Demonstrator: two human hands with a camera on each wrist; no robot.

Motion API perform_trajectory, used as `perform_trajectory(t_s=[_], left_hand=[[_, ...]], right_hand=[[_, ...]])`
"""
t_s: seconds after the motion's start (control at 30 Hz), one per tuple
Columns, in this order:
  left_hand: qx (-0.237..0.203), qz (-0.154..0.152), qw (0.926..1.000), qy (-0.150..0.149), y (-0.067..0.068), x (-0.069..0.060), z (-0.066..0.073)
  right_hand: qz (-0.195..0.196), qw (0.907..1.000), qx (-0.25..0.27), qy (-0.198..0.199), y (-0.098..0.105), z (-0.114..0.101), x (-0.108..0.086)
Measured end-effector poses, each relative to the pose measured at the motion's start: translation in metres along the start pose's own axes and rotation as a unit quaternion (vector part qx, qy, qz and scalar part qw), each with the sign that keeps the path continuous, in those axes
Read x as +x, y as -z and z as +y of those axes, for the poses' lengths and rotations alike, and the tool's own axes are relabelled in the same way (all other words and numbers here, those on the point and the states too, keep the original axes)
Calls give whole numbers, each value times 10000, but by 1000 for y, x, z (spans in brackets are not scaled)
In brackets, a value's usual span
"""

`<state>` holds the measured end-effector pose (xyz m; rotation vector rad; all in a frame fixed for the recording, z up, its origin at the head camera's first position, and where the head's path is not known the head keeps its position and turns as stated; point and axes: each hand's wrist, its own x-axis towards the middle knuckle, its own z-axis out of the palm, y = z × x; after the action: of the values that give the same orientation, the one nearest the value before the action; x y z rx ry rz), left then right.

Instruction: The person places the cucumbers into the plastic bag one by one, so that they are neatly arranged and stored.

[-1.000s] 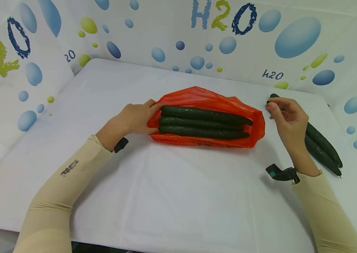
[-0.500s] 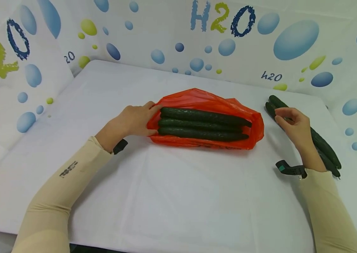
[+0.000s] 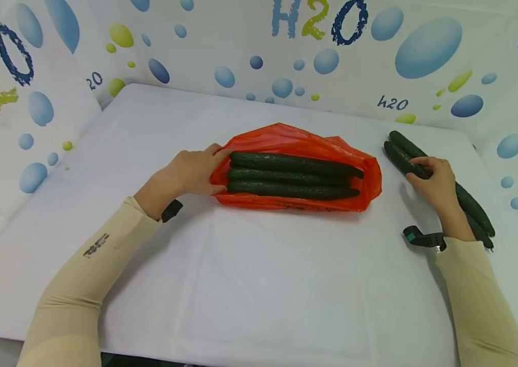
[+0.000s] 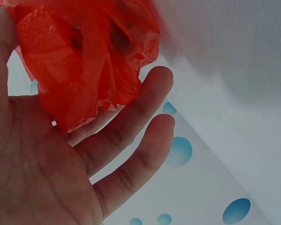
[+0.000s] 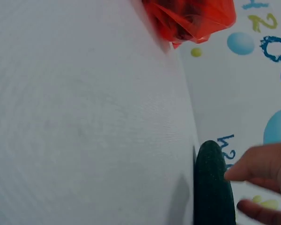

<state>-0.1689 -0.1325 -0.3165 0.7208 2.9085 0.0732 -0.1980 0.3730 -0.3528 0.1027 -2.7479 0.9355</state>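
White, cloth-covered surface (image 3: 286, 285), lightly creased, with a white printed backdrop (image 3: 240, 41) behind it, blue and lime-green bubbles, H2O lettering. Middle of the surface: one thin, crumpled, red plastic bag (image 3: 286, 138), lying lengthwise, film spread wide along its far side. Within it, three long, dark green cucumbers (image 3: 286, 177), side by side, roughly parallel, pointing toward the bag's right end. Right of the bag: a loose pair of long, dark green cucumbers (image 3: 474, 210), close together on the surface, slanting, their far ends nearest the bag.

Bare left hand (image 3: 190, 171) at the bag's left end. Grip slack: thumb at the near corner, fingertips at the far one, film between them; left wrist view shows two fingers extended past the film. Bare right hand (image 3: 438, 186) over the loose pair, at the one on the bag side. Grip unclosed, thumb and finger parted; whether the fingertips press on the cucumber cannot be told, fingers partly blurred in the right wrist view. Hand hides the middle stretch of the pair.

Beige, close-fitting sleeves (image 3: 75, 285) on both arms, dark lettering (image 3: 96, 245) on the left one. Black wrist-worn device (image 3: 424, 238) at the right wrist; similar dark piece (image 3: 172, 210) at the left, partly hidden
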Motion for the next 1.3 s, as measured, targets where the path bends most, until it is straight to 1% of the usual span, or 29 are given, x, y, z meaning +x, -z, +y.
perform_trajectory(t_s=[0.07, 0.13, 0.2, 0.27, 0.43, 0.57, 0.63, 0.7, 0.77, 0.9, 0.97, 1.03, 1.17, 1.23, 1.3], left_hand=[[-23, 2, 10000, 12, 1, 0, -1], [-53, 6, 10000, 19, 1, 0, -1], [-56, 12, 10000, 18, 1, 0, 0], [-38, 21, 10000, 1, 2, 0, 0], [-32, 42, 10000, -32, 3, 1, 1], [-101, -6, 9999, 32, 1, 0, 2], [-136, -40, 9999, 29, -1, 1, 3], [-156, -71, 9999, 12, -4, 1, 4], [-130, -67, 9999, -1, -4, 2, 4], [-65, -17, 10000, 40, -1, 2, 3], [-56, -5, 10000, 42, 0, 2, 2], [-60, 1, 10000, 37, 0, 3, 1], [-80, -42, 9999, 46, 0, 2, 0], [-82, -52, 9999, 53, 0, 1, 0], [-85, -37, 9999, 56, 0, 1, 0]], right_hand=[[-283, 9990, -172, -315, 3, 1, 1], [-547, 9960, -315, -633, 6, 1, 1], [-788, 9927, -433, -801, 10, 2, 1], [-940, 9908, -524, -819, 14, 2, 0], [-1231, 9879, -735, -585, 21, 2, 0], [-1611, 9812, -884, -597, 27, 3, -1], [-1690, 9795, -935, -573, 30, 4, -4], [-1658, 9805, -929, -507, 31, 5, -6], [-1540, 9834, -879, -382, 31, 5, -7], [-1276, 9891, -730, -120, 29, 1, -3], [-1175, 9910, -638, -52, 28, -3, -1], [-1090, 9920, -627, -50, 28, -7, 0], [-939, 9940, -522, -222, 29, -15, -1], [-767, 9957, -463, -240, 30, -20, -2], [-524, 9976, -422, -179, 30, -25, -4]])
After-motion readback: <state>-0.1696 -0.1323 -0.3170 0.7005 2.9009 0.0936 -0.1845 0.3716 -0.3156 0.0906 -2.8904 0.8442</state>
